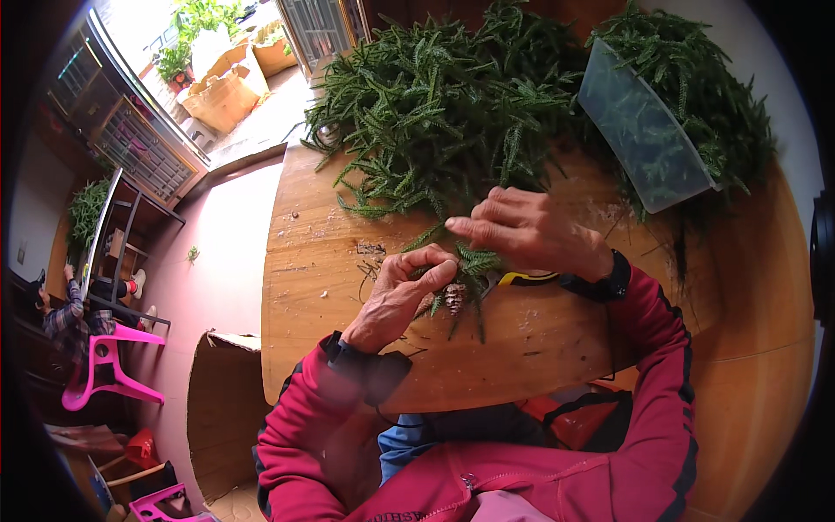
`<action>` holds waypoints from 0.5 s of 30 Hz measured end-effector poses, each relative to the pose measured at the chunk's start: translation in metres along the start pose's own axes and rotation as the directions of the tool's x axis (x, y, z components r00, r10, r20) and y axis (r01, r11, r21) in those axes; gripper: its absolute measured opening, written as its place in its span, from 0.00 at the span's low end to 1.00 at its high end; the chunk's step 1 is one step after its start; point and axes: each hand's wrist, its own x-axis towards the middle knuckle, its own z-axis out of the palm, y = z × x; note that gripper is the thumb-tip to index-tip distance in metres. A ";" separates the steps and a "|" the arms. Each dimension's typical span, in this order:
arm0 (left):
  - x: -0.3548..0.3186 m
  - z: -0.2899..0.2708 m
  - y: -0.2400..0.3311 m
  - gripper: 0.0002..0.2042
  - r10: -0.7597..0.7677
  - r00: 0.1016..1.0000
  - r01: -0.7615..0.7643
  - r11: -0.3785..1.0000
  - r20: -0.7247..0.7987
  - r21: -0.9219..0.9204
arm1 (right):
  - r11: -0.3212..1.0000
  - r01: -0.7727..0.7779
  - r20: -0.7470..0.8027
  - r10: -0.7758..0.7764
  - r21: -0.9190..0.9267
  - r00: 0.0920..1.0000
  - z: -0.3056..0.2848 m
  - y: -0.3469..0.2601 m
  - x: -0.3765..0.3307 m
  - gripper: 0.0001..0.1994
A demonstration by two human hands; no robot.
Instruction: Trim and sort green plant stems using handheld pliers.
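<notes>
A round wooden counter (348, 217) is seen from above, and its far half is covered by a large heap of green fern-like sprigs (435, 104). At the far right edge of the counter a clear plastic tub (644, 139) is tilted on its side, with more of the green sprigs spilling around and behind it. Beyond the counter's left edge a pale pink floor (222, 252) is shown, and a sheet of brown cardboard (226, 409) is leaned near the counter's near left edge. Two pink plastic chairs (100, 370) are placed further left, where part of another seated person (61, 309) is visible.

Both forearms are clothed in red sleeves and are brought in from the near edge of the counter. A black watch (609, 283) is worn on the right wrist. The right hand (531, 230) is held over the middle of the counter, fingers bent, its grip closed lightly on the top of a small bundle of green sprigs (474, 261). The left hand (396, 296) is set just beside it, its grip clenched with thumb and forefinger pinched on the same bundle from the left. The bundle is thus held between the two hands, just above the counter's middle, near the front of the large heap. A small brown pine cone (454, 298) is seen at the base of the bundle, touching the sprigs. A yellow-and-black tool (526, 278) lies under the right hand, mostly hidden.
</notes>
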 end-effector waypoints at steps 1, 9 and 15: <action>-0.001 0.000 0.001 0.06 0.009 0.999 -0.008 1.000 -0.031 0.024 | 1.000 0.003 0.002 -0.003 -0.002 1.000 -0.006 -0.001 0.000 0.13; 0.000 -0.001 0.003 0.05 0.119 0.992 -0.117 0.992 -0.032 0.040 | 0.913 -0.402 0.590 0.361 -0.066 0.722 -0.028 -0.020 -0.048 0.22; -0.005 -0.002 0.006 0.05 0.179 0.983 -0.174 0.979 -0.046 0.103 | 0.943 -0.329 0.458 0.317 -0.055 0.830 -0.028 -0.022 -0.059 0.34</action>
